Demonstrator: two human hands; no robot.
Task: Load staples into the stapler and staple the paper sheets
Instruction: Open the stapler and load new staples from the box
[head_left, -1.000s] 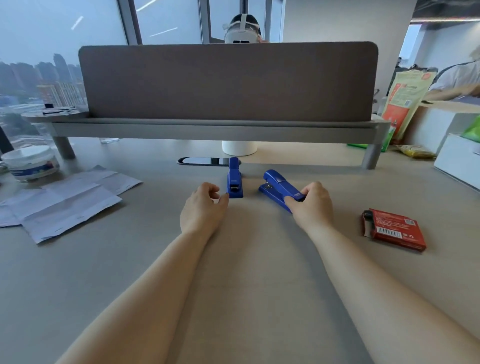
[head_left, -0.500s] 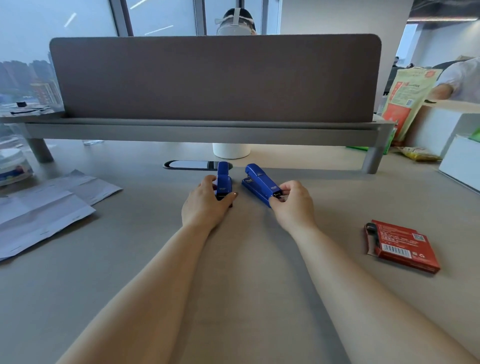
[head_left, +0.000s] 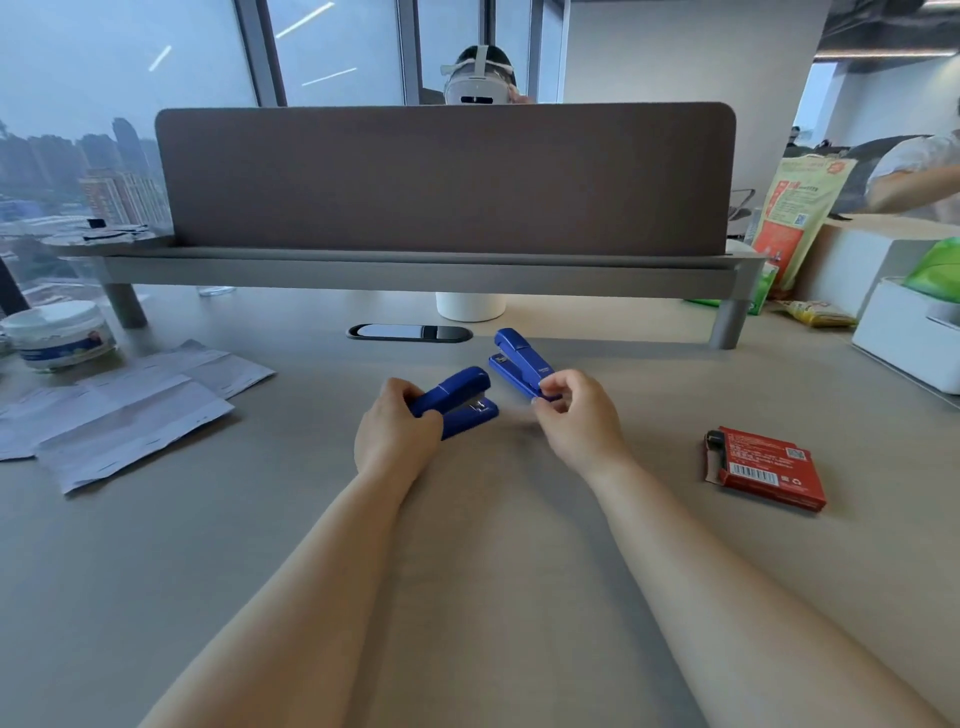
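Two blue staplers are at the middle of the desk. My left hand (head_left: 397, 434) grips the rear of the left stapler (head_left: 460, 400), which points right with its jaws slightly apart. My right hand (head_left: 574, 415) pinches the near end of the right stapler (head_left: 522, 361), which points away to the left. A red box of staples (head_left: 763, 467) lies flat to the right, apart from both hands. Several white paper sheets (head_left: 130, 415) lie spread at the left.
A grey divider panel (head_left: 447, 176) on a raised shelf crosses the back of the desk (head_left: 467, 545). A white tub (head_left: 60, 335) stands at far left, a white cup (head_left: 470, 306) under the shelf, a white box (head_left: 914, 338) at right. A person sits behind the divider.
My left hand has turned its stapler from pointing away to pointing right and drawn it nearer. My right hand stays at the other stapler's near end.
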